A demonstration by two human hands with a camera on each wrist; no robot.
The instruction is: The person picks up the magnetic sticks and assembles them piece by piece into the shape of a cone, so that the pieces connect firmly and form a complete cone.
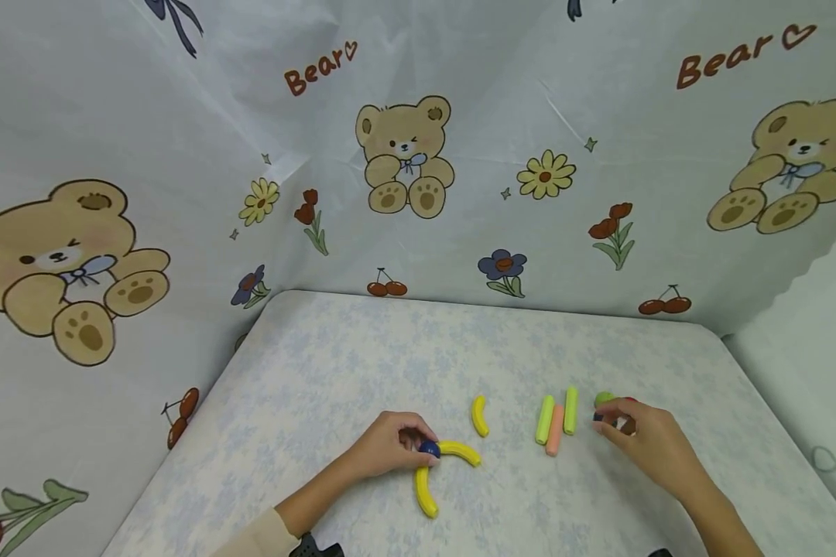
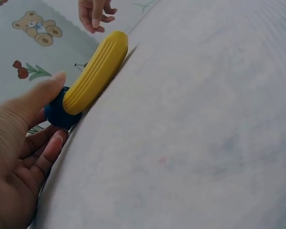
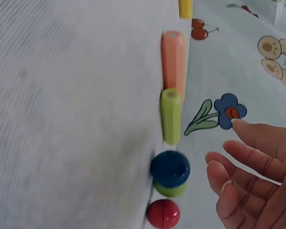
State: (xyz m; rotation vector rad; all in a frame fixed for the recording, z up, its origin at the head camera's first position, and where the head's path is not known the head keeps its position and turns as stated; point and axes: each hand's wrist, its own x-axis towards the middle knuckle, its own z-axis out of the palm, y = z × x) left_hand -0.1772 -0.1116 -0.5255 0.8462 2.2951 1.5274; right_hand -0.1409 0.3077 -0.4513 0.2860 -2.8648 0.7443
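Note:
My left hand [image 1: 390, 447] pinches a dark blue toy ball [image 1: 429, 448] between thumb and fingers, low over the cloth. Two curved yellow sticks meet this ball: one yellow stick [image 1: 461, 451] points right, another yellow stick [image 1: 423, 493] runs toward me. In the left wrist view a ribbed yellow stick [image 2: 97, 71] juts from the ball. My right hand [image 1: 644, 437] hovers with loosely bent fingers beside a second blue ball [image 3: 170, 168]. Right behind that ball a green ball [image 3: 169, 190] is partly hidden, and a red ball [image 3: 163, 213] sits close by.
A third curved yellow stick [image 1: 479, 416] lies alone mid-table. Between the hands rest two straight light-green sticks, one green stick [image 1: 545, 420] left of a salmon stick [image 1: 554, 432], the other green stick [image 1: 570, 411] right. A bear-print curtain [image 1: 460, 255] hangs behind the pale tabletop [image 1: 362, 348].

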